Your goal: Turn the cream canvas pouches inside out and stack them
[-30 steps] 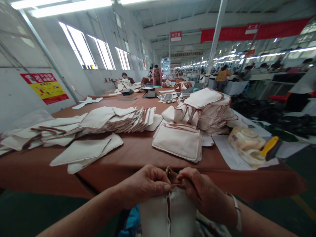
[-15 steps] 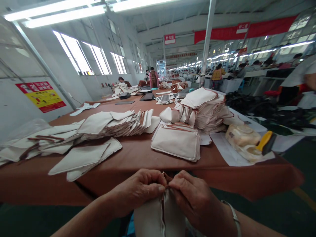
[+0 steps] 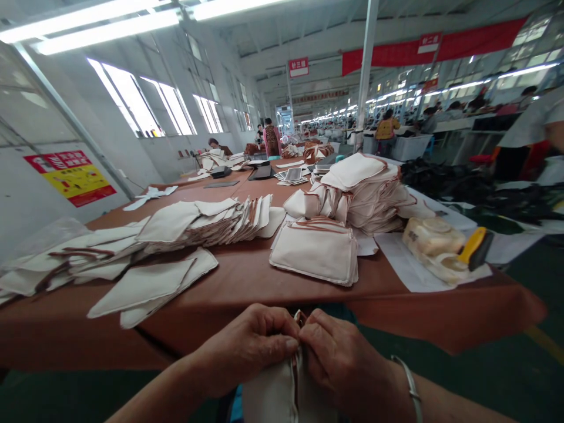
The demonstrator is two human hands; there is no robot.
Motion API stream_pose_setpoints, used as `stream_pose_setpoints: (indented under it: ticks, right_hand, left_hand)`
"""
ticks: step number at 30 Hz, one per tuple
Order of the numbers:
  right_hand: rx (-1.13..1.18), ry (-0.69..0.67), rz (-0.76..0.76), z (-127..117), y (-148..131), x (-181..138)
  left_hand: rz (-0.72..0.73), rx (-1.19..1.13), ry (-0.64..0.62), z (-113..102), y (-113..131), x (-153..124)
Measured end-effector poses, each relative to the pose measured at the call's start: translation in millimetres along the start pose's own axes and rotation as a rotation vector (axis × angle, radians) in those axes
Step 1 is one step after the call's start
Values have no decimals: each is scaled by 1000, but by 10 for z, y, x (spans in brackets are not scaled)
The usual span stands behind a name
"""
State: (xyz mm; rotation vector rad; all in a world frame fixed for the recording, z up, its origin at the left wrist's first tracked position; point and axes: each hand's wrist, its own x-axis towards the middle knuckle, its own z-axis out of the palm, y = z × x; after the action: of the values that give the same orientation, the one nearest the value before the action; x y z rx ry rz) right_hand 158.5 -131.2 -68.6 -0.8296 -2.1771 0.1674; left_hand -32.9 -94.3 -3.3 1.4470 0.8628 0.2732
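Note:
A cream fabric pouch (image 3: 273,396) with a brown zipper edge sits in my lap, below the table's near edge. My left hand (image 3: 253,346) is closed and pinches the pouch's top left corner. My right hand (image 3: 337,352) is closed too and pinches the same top edge just to the right; a thin bracelet circles that wrist. The fingertips of both hands meet at the zipper end. Much of the pouch is hidden by my hands and the frame's bottom edge.
On the brown table (image 3: 247,276) lie a flat stack of finished pouches (image 3: 317,249), a tall heap (image 3: 361,191), fanned fabric pieces (image 3: 207,217) and loose panels (image 3: 145,285). A yellow-handled tool (image 3: 473,247) rests on a plastic bag at right. Other people work far behind.
Both hands and the pouch have shifted slightly left and lower in view, fingers drawing closer together at the zipper end. The camera has tilted a little.

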Motion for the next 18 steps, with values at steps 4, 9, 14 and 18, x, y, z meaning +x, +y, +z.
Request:
stream_pose_setpoints:
  ticks: [4, 9, 14, 18]
  right_hand:
    - [-221, -126, -175, -167, 61, 54]
    - [-54, -92, -157, -459, 13, 143]
    - [418, -54, 152, -507, 16, 134]
    - [520, 7, 181, -419, 76, 42]
  left_hand:
    - [-60, 92, 22, -22, -9, 7]
    - [-74, 68, -59, -41, 57, -41]
    - [-26, 28, -96, -11, 145, -95]
    - [-21, -9, -74, -20, 147, -124]
